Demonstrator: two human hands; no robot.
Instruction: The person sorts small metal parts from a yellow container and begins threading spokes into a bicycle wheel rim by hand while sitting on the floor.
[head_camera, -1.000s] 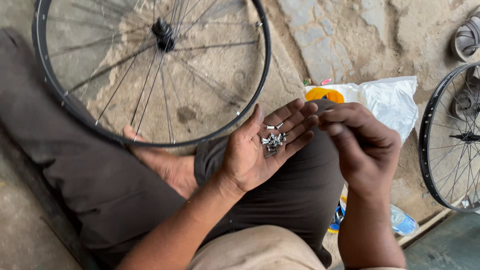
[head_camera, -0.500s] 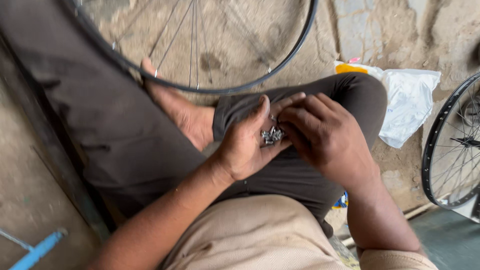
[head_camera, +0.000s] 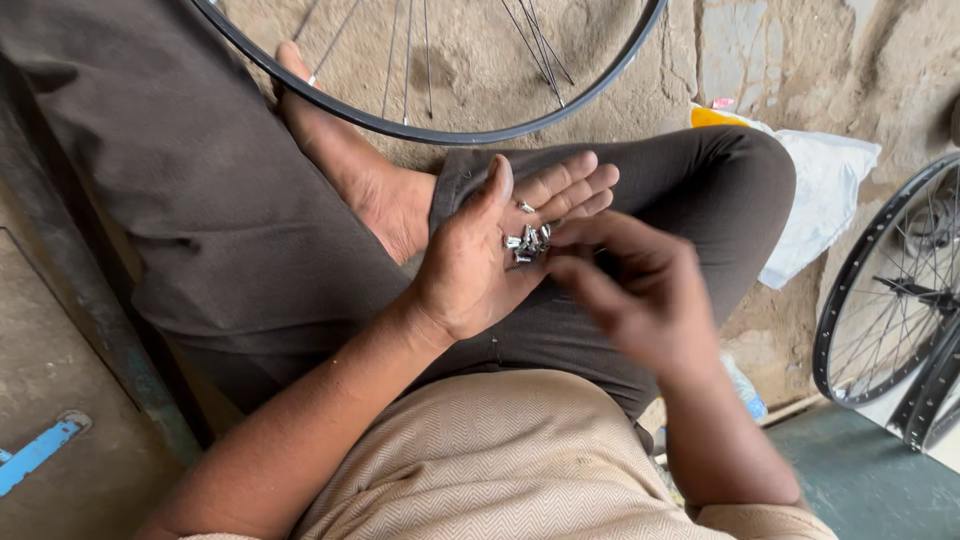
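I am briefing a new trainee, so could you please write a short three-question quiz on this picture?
1. True or false: the left hand lies palm up.
2. What lies in that palm?
A. small silvery metal pieces
B. a coiled chain
C. nothing
3. What stands at the right edge?

Key:
1. True.
2. A; the right hand, blurred, reaches its fingertips to them.
3. A second black spoked wheel; another black wheel rim lies ahead of the knees.
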